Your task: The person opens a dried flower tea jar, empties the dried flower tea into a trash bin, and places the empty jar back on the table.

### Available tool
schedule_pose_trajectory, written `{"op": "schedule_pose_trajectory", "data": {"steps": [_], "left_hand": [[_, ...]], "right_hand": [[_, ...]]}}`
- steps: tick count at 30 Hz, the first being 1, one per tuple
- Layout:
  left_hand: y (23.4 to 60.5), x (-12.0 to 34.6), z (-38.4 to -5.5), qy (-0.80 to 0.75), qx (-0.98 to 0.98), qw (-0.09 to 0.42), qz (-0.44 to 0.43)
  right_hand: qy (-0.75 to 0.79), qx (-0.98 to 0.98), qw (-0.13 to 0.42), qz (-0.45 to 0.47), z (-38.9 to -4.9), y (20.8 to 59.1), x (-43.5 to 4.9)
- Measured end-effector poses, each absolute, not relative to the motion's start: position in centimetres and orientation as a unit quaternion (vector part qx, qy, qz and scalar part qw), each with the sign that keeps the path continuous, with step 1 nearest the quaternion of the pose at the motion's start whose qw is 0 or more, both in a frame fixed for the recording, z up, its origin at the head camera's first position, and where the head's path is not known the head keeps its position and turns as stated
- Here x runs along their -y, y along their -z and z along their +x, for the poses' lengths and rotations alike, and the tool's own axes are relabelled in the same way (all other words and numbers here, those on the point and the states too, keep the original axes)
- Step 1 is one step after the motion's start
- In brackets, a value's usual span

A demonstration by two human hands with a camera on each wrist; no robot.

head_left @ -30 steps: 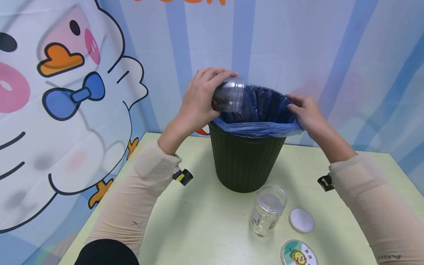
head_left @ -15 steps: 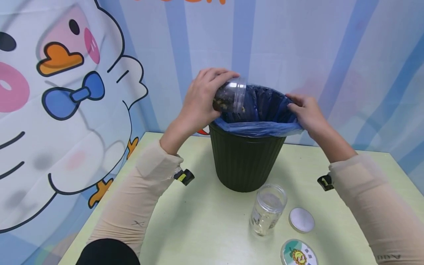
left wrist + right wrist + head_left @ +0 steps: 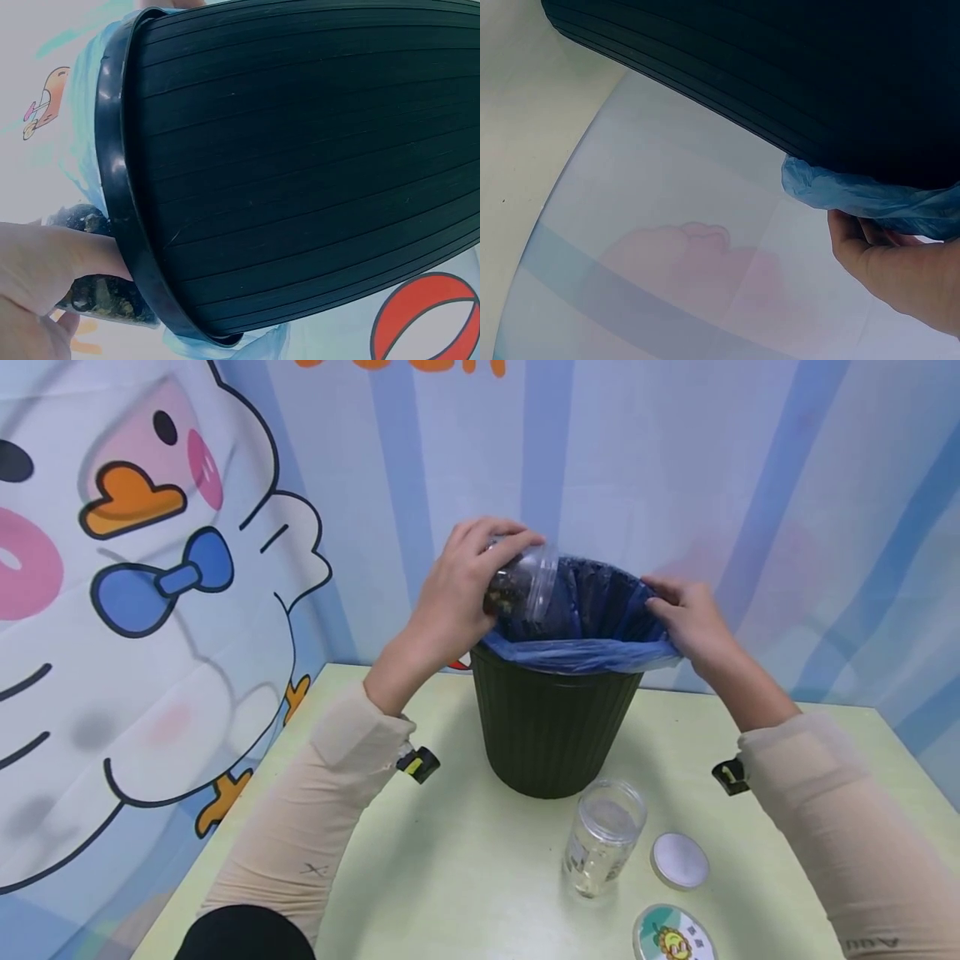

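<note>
My left hand grips a clear plastic jar, tipped with its mouth toward the inside of a dark trash bin. Dark, mottled contents show through the jar wall, also in the left wrist view, where fingers wrap the jar beside the bin's rim. A blue plastic bag lines the bin and folds over its edge. On the bin's right side my right hand pinches the bag's edge. The right wrist view shows the fingers curled at the blue bag.
In front of the bin stands a second clear jar, without a lid. Two round lids lie to its right: a plain pale lid and a printed lid. A cartoon-printed cloth hangs behind the pale table.
The jar in my left hand has tilted further mouth-down, and its contents have shifted inside it. My right hand keeps its hold on the bag. The head view has shifted slightly.
</note>
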State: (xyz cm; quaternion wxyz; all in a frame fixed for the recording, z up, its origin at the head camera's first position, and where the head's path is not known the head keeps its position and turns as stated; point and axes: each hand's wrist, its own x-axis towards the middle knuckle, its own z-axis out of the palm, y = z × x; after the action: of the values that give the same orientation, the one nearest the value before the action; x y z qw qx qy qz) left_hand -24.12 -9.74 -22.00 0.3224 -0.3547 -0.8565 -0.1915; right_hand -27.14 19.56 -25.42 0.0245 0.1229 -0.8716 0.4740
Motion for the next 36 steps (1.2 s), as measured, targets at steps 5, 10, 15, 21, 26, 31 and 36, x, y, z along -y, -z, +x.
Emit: {"op": "schedule_pose_trajectory", "data": {"steps": [5, 10, 15, 21, 26, 31, 36], "left_hand": [[22.09, 9.71, -24.19, 0.18, 0.855, 0.326, -0.362], [22.0, 9.65, -24.36, 0.159, 0.85, 0.336, -0.373], [21.99, 9.62, -24.35, 0.152, 0.85, 0.334, -0.377], [22.03, 9.59, -24.32, 0.156, 0.849, 0.335, -0.377], [22.02, 9.54, -24.38, 0.15, 0.846, 0.341, -0.381], [22.05, 9.47, -24.32, 0.142, 0.846, 0.342, -0.385], [22.12, 9.37, -24.2, 0.136, 0.842, 0.342, -0.394]], "right_hand": [[-0.475, 0.87, 0.025, 0.127, -27.18, 25.54, -19.6], [-0.477, 0.87, 0.027, 0.126, -27.07, 25.49, -19.57], [-0.477, 0.869, 0.028, 0.126, -27.13, 25.5, -19.57], [-0.478, 0.869, 0.026, 0.123, -27.15, 25.5, -19.53], [-0.476, 0.87, 0.028, 0.123, -27.03, 25.46, -19.52], [-0.472, 0.872, 0.03, 0.125, -26.9, 25.43, -19.59], [-0.477, 0.87, 0.027, 0.126, -26.87, 25.43, -19.65]]}}
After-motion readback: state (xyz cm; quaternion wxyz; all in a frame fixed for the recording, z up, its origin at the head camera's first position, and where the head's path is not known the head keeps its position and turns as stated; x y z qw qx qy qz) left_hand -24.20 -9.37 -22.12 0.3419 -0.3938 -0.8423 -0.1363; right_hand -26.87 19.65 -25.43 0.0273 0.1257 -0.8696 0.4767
